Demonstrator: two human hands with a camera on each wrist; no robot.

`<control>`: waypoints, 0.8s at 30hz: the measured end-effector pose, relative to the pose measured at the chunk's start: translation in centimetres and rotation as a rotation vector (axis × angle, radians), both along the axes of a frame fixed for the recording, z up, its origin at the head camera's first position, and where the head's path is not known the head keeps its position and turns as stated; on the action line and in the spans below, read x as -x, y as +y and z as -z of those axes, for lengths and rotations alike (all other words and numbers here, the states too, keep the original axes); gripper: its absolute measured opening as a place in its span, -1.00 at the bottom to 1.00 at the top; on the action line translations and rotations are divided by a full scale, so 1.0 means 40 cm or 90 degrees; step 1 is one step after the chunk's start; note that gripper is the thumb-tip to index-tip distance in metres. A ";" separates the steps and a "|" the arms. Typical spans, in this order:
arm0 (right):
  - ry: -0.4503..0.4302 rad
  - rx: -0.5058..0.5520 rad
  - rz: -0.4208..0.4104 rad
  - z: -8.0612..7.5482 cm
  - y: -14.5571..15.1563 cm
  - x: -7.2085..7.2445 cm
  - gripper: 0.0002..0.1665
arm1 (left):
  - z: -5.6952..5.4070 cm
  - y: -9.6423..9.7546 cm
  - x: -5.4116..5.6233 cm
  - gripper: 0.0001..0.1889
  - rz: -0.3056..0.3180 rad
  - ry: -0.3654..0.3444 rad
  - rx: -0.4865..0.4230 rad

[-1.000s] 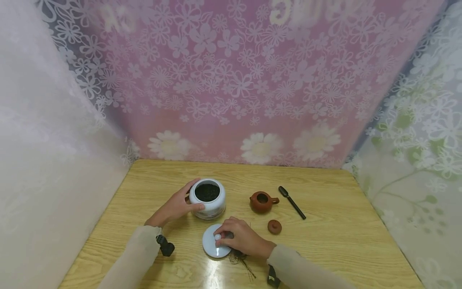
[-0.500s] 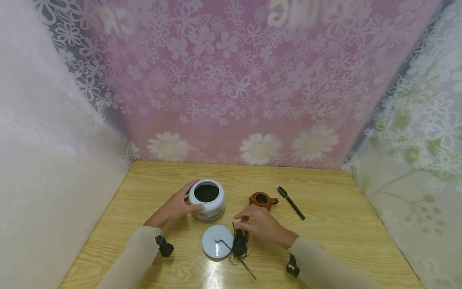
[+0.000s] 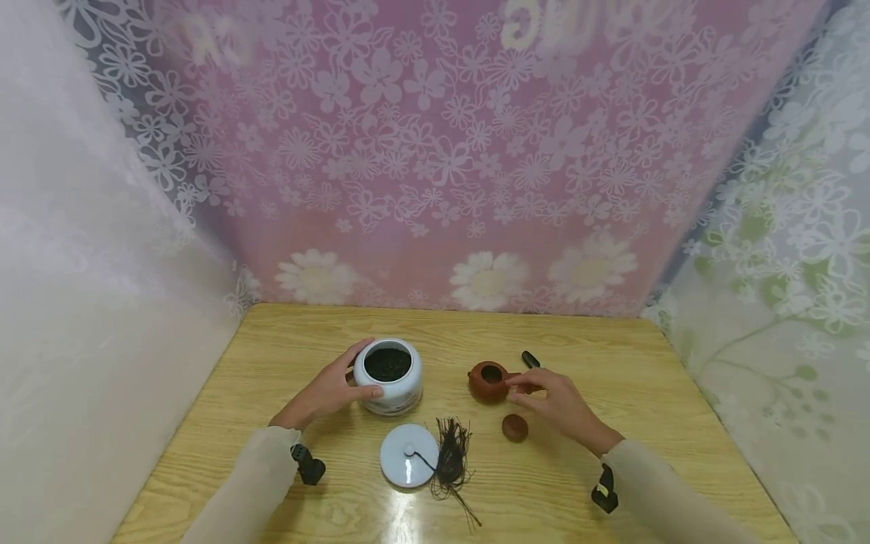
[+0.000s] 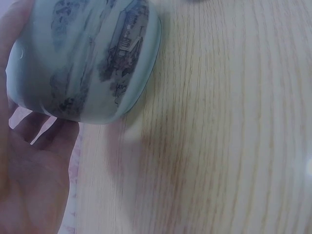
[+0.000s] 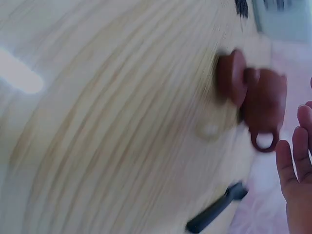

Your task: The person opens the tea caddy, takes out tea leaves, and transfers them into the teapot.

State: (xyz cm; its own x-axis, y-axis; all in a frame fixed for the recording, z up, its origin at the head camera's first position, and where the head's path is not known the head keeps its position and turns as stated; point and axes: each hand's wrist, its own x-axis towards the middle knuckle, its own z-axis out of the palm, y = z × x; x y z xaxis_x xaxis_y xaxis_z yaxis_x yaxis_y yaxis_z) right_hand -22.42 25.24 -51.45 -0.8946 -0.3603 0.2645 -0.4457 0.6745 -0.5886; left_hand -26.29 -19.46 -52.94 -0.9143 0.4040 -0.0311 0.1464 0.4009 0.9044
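My left hand (image 3: 328, 391) holds a white porcelain jar (image 3: 401, 399) by its left side, thumb at the front and fingers behind. Dark tea leaves (image 3: 388, 366) fill much of the jar. In the left wrist view, a dark landscape picture runs round the jar (image 4: 83, 58). My right hand (image 3: 563, 404) hovers by the handle of a small brown clay teapot (image 3: 484, 391), fingers loosely bent and holding nothing. Its round lid (image 3: 515, 428) lies in front of the uncovered teapot. Behind the right hand lies a black tea scoop (image 3: 529, 359), mostly hidden there but longer in the right wrist view (image 5: 214, 212).
The jar's white lid (image 3: 397, 467) lies knob up on the wooden table (image 3: 326, 325), in front of the jar. A dark tassel (image 3: 451, 457) on a cord from the knob spreads beside it. Floral curtains (image 3: 435, 151) close off the back and sides.
My right hand has let go of the jar lid's knob and moved right, past the tassel, to the teapot's handle, now covering most of the scoop. The left hand stays on the jar.
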 end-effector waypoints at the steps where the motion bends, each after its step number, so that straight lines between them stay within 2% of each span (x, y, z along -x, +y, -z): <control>1: 0.005 -0.004 0.008 0.003 0.014 0.002 -0.66 | 0.000 -0.001 -0.001 0.07 0.000 0.000 0.001; 10: -0.034 -0.033 0.096 0.032 0.121 0.013 -0.60 | -0.006 0.002 -0.009 0.08 -0.009 -0.006 0.005; 15: -0.043 -0.062 0.107 0.051 0.159 0.021 -0.58 | -0.007 0.002 -0.009 0.07 -0.011 -0.006 0.009; 24: -0.105 -0.102 0.119 0.073 0.189 0.028 -0.54 | -0.001 -0.002 -0.004 0.07 -0.005 0.003 0.012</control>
State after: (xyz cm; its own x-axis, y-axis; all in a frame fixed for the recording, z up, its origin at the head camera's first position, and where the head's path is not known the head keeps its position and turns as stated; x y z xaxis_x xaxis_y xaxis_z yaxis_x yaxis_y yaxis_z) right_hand -23.55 32.79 -54.35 -0.9755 -0.2108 0.0631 -0.2123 0.8257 -0.5226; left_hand -26.11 -19.53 -52.90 -0.9178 0.3957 -0.0338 0.1479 0.4194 0.8957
